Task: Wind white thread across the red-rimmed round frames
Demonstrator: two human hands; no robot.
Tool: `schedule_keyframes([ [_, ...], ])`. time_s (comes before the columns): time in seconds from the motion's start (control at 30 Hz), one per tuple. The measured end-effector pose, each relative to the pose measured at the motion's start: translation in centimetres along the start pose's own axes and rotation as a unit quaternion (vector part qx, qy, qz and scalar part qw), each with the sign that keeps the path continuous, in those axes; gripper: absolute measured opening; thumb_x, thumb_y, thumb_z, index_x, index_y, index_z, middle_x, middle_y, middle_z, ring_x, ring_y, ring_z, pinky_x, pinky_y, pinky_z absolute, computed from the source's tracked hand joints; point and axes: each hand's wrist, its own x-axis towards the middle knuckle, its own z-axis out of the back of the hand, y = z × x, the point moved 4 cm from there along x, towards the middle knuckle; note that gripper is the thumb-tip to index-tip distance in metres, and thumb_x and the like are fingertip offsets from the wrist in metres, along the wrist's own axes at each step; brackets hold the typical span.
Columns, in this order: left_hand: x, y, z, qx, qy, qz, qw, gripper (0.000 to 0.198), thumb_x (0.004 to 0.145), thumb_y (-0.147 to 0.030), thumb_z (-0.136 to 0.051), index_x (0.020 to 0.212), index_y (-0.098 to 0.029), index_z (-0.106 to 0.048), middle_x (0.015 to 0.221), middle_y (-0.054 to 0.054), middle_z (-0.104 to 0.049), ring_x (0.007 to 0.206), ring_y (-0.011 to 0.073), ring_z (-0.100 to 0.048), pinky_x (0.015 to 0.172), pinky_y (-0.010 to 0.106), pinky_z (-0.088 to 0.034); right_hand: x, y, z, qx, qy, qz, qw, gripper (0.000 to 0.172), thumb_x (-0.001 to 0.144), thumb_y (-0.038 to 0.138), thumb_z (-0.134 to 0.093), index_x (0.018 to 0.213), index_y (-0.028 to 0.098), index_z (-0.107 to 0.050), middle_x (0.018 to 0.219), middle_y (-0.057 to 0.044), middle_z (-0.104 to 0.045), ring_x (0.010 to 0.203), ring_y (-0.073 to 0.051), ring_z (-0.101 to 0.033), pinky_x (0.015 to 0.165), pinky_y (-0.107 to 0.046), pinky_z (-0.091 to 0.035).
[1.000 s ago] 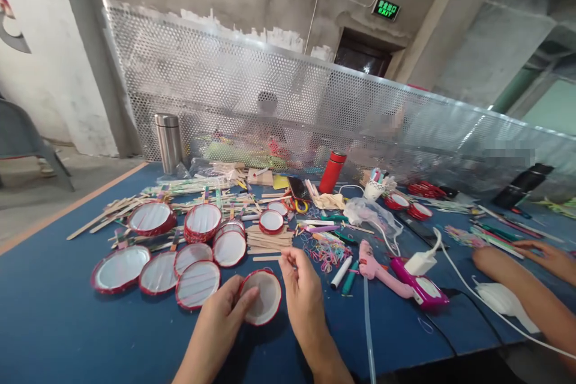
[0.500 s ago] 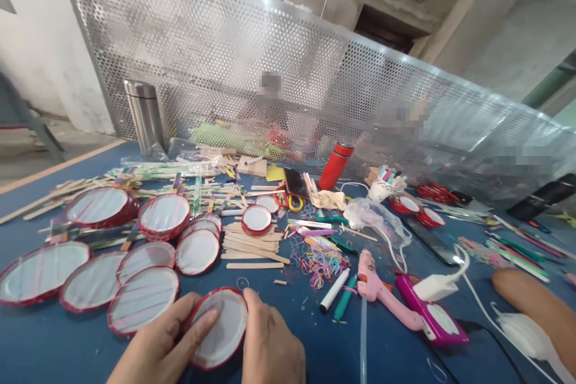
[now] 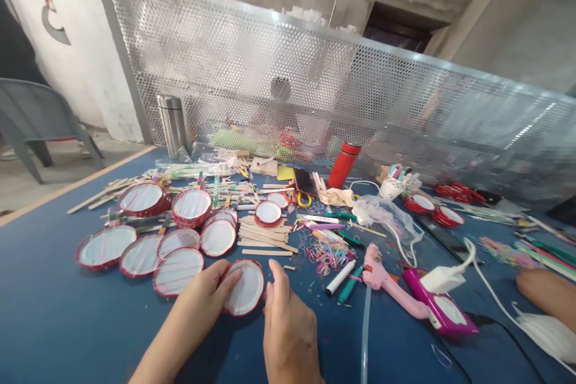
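A round white disc with a red rim (image 3: 248, 289) is in my left hand (image 3: 209, 294), pinched at its left edge with the thumb over its face. My right hand (image 3: 290, 327) stands just right of the disc, palm turned inward and fingers stretched, with a narrow gap from the rim. To the left lie several similar red-rimmed discs (image 3: 179, 271), some with thin lines across their faces and coloured sticks at their tops. Behind the held disc is a pile of flat wooden sticks (image 3: 265, 233), with a smaller red-rimmed disc (image 3: 268, 212) on it.
A pink glue gun (image 3: 391, 285) lies to the right, by a purple power strip (image 3: 443, 306) with a white plug and cables. Nearer are markers (image 3: 341, 278) and colourful rubber bands (image 3: 326, 252). A red bottle (image 3: 344, 165) and steel flask (image 3: 172, 126) stand before a perforated metal screen (image 3: 234, 60).
My right hand has come off the disc's right edge, leaving a gap. My left hand still grips the disc. The view has shifted, showing more of the left side.
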Motion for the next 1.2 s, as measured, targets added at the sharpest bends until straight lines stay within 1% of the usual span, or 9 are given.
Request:
schedule_keyframes([
  [0.1,0.2,-0.2,0.0,0.033,-0.026,-0.018,0.999,0.027,0.081,-0.041,-0.044,0.062,-0.023,-0.043,0.050,-0.005,-0.043,0.050,0.0146,-0.042,0.050,0.023,-0.027,-0.1,-0.3,0.0,0.020,0.014,-0.011,1.000,0.043,0.086,0.007,-0.032,0.124,0.010,-0.053,0.076,-0.010,-0.072,0.056,-0.018,-0.069,0.046,-0.020,-0.051],
  [0.2,-0.1,0.2,0.1,-0.043,-0.032,-0.039,0.998,0.030,0.081,-0.047,-0.043,0.064,-0.022,-0.045,0.055,-0.005,-0.043,0.054,0.0151,-0.044,0.052,0.022,-0.033,-1.1,-0.6,0.5,0.051,-0.002,0.008,0.999,0.043,0.088,0.008,-0.029,0.125,0.013,-0.052,0.086,-0.010,-0.072,0.067,-0.016,-0.070,0.052,-0.018,-0.052],
  [0.33,-0.8,0.5,0.1,-0.134,-0.016,-0.050,0.990,0.040,0.080,-0.058,-0.045,0.066,-0.020,-0.047,0.058,-0.006,-0.038,0.056,0.0132,-0.040,0.052,0.021,-0.033,-1.7,-1.5,4.7,0.054,0.009,0.072,0.996,0.032,0.092,0.018,-0.036,0.115,0.024,-0.057,0.085,-0.004,-0.072,0.071,-0.015,-0.069,0.055,-0.019,-0.050],
  [0.5,-1.3,-0.3,-0.6,-0.208,0.067,-0.038,0.975,0.050,0.073,-0.069,-0.046,0.063,-0.020,-0.046,0.057,-0.007,-0.035,0.053,0.0113,-0.035,0.048,0.020,-0.029,4.2,-3.1,10.2,-0.046,0.088,0.048,0.994,0.018,0.088,0.026,-0.047,0.078,0.026,-0.062,0.073,0.000,-0.068,0.063,-0.016,-0.063,0.055,-0.024,-0.039],
  [0.6,-1.4,-0.5,-0.6,-0.218,0.081,-0.049,0.971,0.050,0.072,-0.068,-0.049,0.062,-0.019,-0.046,0.058,-0.006,-0.038,0.056,0.0117,-0.037,0.051,0.021,-0.030,9.3,-4.7,8.6,-0.044,0.177,-0.029,0.983,0.021,0.087,0.023,-0.046,0.076,0.023,-0.063,0.072,0.000,-0.066,0.066,-0.014,-0.059,0.058,-0.024,-0.033],
  [0.73,-1.5,-0.4,-0.3,-0.229,0.076,-0.045,0.969,0.049,0.071,-0.066,-0.052,0.063,-0.018,-0.051,0.057,-0.006,-0.041,0.054,0.0116,-0.038,0.050,0.021,-0.030,13.3,-7.2,3.2,-0.044,0.235,-0.054,0.970,0.011,0.082,0.018,-0.055,0.077,0.018,-0.065,0.074,-0.001,-0.066,0.071,-0.013,-0.059,0.060,-0.023,-0.035],
  [0.9,-1.4,-0.2,-0.5,-0.269,0.067,-0.045,0.960,0.042,0.071,-0.058,-0.059,0.075,-0.016,-0.059,0.060,-0.004,-0.052,0.055,0.0125,-0.046,0.050,0.021,-0.034,14.1,-10.0,-1.7,-0.034,0.337,-0.080,0.937,0.025,0.089,0.036,-0.054,0.090,0.013,-0.062,0.077,0.001,-0.063,0.064,-0.010,-0.059,0.063,-0.027,-0.050],
  [1.1,-1.5,-0.1,-0.7,-0.294,0.082,-0.045,0.951,0.037,0.074,-0.046,-0.060,0.093,-0.014,-0.063,0.081,0.004,-0.067,0.071,0.0178,-0.058,0.061,0.024,-0.043,14.3,-10.7,-2.9,-0.023,0.373,-0.095,0.923,0.024,0.090,0.035,-0.054,0.098,0.013,-0.061,0.090,-0.002,-0.064,0.075,-0.012,-0.062,0.070,-0.031,-0.052],
  [1.2,-1.5,-0.4,-0.6,-0.284,0.077,-0.047,0.955,0.035,0.074,-0.044,-0.059,0.091,-0.014,-0.063,0.077,0.003,-0.067,0.069,0.0180,-0.057,0.060,0.025,-0.042,14.3,-10.5,-3.0,-0.013,0.378,-0.106,0.920,0.024,0.090,0.034,-0.055,0.099,0.013,-0.061,0.092,-0.003,-0.064,0.077,-0.013,-0.062,0.072,-0.031,-0.052],
])
